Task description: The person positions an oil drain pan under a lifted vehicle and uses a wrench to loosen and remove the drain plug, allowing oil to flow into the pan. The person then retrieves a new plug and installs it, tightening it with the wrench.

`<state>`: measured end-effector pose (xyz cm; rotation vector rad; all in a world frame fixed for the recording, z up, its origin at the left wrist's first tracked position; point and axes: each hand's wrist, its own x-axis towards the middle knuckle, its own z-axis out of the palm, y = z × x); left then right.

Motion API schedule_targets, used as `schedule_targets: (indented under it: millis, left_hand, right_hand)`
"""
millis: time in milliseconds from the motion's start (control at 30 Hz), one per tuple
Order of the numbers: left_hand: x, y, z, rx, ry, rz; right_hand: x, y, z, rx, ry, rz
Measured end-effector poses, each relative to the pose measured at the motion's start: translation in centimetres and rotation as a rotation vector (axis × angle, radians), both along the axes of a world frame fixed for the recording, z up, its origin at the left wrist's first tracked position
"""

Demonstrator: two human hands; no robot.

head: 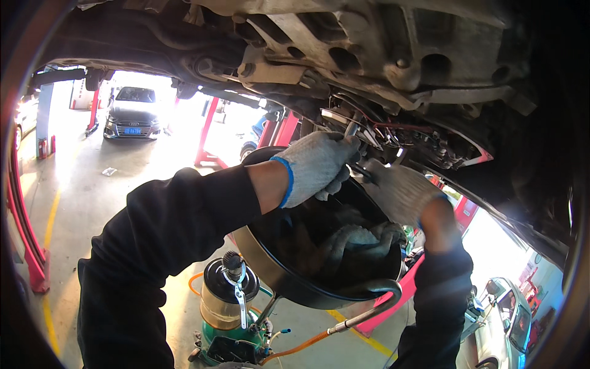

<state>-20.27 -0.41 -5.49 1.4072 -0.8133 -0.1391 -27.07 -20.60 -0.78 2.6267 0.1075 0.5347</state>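
Observation:
Both my hands wear pale knit gloves with blue cuffs and are raised to the underside of a lifted car (295, 32). My left hand (318, 166) is closed around the upper end of a wrench, where a bright metal shaft (354, 124) sticks up past the fingers towards the engine parts. My right hand (398, 191), slightly blurred, grips the wrench's dark handle (362, 171). What the shaft meets above is hard to make out. Below my hands is the wide black drain pan (281, 272) of a waste oil drainer, with a crumpled grey cloth (355, 237) in it.
The drainer's green tank (226, 339) stands on the floor, with oil filter pliers (240, 302) hanging at its canister (216, 304). An orange hose (299, 345) joins a bent metal pipe (387, 290). Red lift posts (207, 131) and parked cars (133, 113) stand around.

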Motion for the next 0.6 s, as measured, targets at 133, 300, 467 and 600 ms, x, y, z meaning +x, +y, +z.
schedule_targets:
  millis: [133,300,467,600]
  left_hand:
    - [0.3,0.0,0.0,-0.023,0.016,-0.043]
    - [-0.2,-0.4,0.0,-0.009,-0.011,0.046]
    - [-0.1,0.6,0.2,0.047,-0.054,-0.012]
    - [-0.1,-0.3,0.2,0.003,-0.002,-0.002]
  right_hand:
    - [-3.1,0.5,0.5,-0.071,-0.026,-0.045]
    - [1.7,1.1,1.0,0.084,0.055,0.287]
    - [-3.2,1.7,1.0,-0.014,0.039,-0.078]
    - [-3.5,2.6,1.3,0.072,-0.076,0.132]
